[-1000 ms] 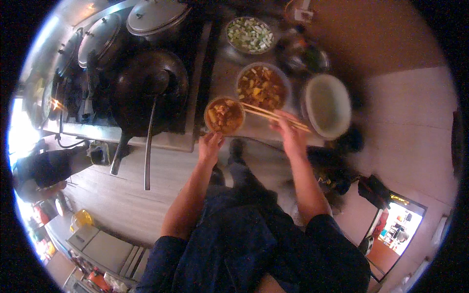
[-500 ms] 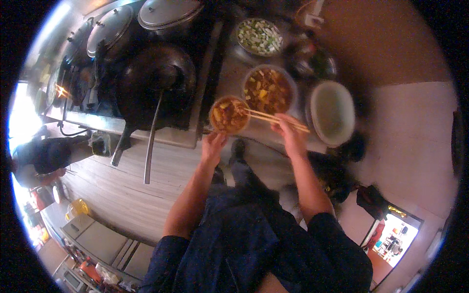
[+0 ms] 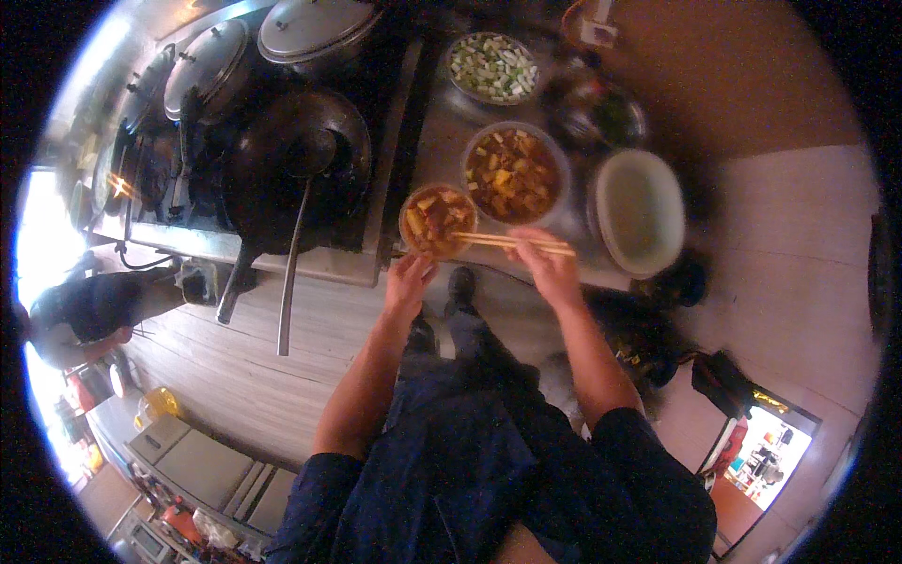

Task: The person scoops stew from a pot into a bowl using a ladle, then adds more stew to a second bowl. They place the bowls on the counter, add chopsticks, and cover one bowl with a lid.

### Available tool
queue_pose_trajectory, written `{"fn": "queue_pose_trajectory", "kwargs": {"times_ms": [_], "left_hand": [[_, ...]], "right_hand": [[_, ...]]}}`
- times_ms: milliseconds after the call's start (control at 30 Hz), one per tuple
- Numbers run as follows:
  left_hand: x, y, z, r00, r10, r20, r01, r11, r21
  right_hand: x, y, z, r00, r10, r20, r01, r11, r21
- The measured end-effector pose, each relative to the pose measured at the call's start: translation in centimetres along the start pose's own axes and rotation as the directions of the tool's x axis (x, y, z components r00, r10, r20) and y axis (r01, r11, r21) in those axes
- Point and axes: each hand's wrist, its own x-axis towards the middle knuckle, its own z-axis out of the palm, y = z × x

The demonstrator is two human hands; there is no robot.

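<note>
My left hand [image 3: 411, 282] is closed on the near rim of a small round bowl [image 3: 402, 226], with the thumb and fingers at its edge. Chunky stewed food in reddish-brown sauce [image 3: 435, 221] fills it. In my right hand [image 3: 545, 266] a pair of wooden chopsticks [image 3: 490, 240] points left, and their tips reach the right side of the small bowl's food. Just beyond, a larger round bowl [image 3: 567, 174] of similar stew with yellowish chunks stands on the counter, close to the small bowl.
Chopped green-and-white vegetables fill a bowl [image 3: 493, 68] farther back. To the right stands a pale oval tub [image 3: 669, 211]. At left, the stove holds a dark wok [image 3: 268, 141] with a long-handled ladle [image 3: 294, 263] jutting past the edge, and lidded pots [image 3: 315, 28]. Another person [image 3: 89, 315] is at far left.
The chopstick tips have moved nearer to me, to the lower right of the small bowl. My right hand has shifted slightly left. The left hand still holds the bowl.
</note>
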Motion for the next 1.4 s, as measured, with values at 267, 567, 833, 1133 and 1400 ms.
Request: {"fn": "queue_pose_trajectory", "kwargs": {"times_ms": [267, 567, 833, 1133, 1400], "left_hand": [[-0.6, 0.7, -0.3, 0.998, -0.050, 0.029, 0.050, 0.999, 0.003], [-1.3, 1.5, -1.2, 0.989, -0.030, 0.145, 0.039, 0.997, -0.066], [-0.6, 1.7, -0.1, 0.995, -0.091, 0.032, 0.090, 0.995, 0.035], [-1.4, 1.7, -0.7, 0.998, -0.054, 0.023, 0.056, 0.995, -0.078], [-2.5, 0.5, -1.4, 0.999, -0.003, 0.052, 0.012, 0.985, -0.175]], "right_hand": [[-1.0, -2.9, -1.9, 0.983, 0.143, -0.118, -0.103, 0.951, 0.291], [-7.1, -15.6, -6.9, 0.909, -0.385, 0.161, -0.046, 0.290, 0.956], [-8.4, -19.4, -7.2, 0.759, -0.618, 0.206, -0.094, 0.210, 0.973], [-0.8, -3.3, -21.3, 0.874, -0.278, -0.398, -0.018, 0.801, -0.599], [2.0, -0.7, -22.3, 0.964, -0.238, -0.115, -0.024, 0.355, -0.935]]}}
